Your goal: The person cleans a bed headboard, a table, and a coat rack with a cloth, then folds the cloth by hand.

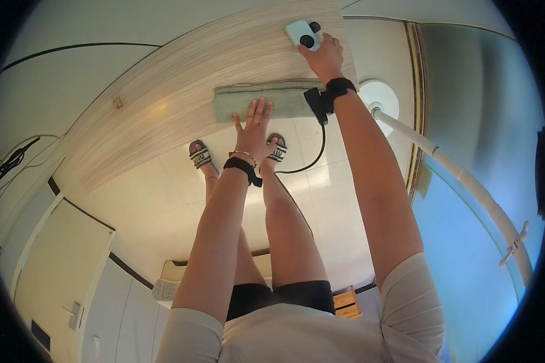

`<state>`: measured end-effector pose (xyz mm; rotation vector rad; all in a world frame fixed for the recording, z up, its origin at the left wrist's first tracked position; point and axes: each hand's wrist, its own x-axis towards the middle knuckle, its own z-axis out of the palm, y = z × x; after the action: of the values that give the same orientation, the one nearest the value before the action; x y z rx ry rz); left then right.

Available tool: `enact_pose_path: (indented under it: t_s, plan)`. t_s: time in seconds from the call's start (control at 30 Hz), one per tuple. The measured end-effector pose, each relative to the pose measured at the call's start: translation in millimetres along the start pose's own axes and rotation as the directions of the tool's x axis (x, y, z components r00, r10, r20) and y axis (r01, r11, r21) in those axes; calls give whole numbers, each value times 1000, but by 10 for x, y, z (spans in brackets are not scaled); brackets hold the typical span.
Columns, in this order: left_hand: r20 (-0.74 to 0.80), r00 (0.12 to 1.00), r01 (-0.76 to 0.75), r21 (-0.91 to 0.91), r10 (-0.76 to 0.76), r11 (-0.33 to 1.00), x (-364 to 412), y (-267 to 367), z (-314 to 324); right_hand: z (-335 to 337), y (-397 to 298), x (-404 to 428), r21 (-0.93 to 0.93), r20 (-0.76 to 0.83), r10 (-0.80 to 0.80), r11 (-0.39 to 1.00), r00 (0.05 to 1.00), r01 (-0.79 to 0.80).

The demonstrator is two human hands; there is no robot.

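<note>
A folded green-grey cloth (pixel 290 100), probably a towel, lies along the front edge of the pale wood-grain table (pixel 181 68). On its left part rests my left hand (pixel 253 129), palm down with the fingers spread. Farther off, near the table's right end, a small light-blue device (pixel 299 32) with black round parts lies on the surface. My right hand (pixel 325 56) is at its near right side, thumb and fingers around that edge; whether it grips the device is unclear. A black strap circles each wrist, and the right one carries a black box with a cable.
A white round stand base (pixel 377 102) with a pale pole is on the floor right of the table. The black cable (pixel 320 154) hangs from my right wrist towards my legs. Dark cables (pixel 11 163) are bundled at the far left. My slippered feet are below the table's front edge.
</note>
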<state>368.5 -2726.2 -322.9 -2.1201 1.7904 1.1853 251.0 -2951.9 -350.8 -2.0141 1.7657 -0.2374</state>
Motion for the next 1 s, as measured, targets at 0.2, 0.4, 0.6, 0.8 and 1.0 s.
enact_pose_path:
  t_s: [0.2,0.4,0.6,0.8,1.0]
  plan:
    - [3,1000,0,-50,0,999,-35,-27,-5,353,-170,-142,18,2,71,997,997,-71]
    - [3,1000,11,-5,-11,1000,-44,-46,5,514,-647,-606,72,22,-14,997,1000,12]
    - [-39,999,-21,149,27,989,51,-20,238,625,-770,-784,115,227,-159,984,961,135]
    - [-20,1000,8,51,-7,999,-19,-33,70,481,-591,-710,145,-8,-126,981,992,125]
    - [-53,999,5,-31,-6,999,-52,-47,67,572,-298,-113,294,-246,-221,911,944,289]
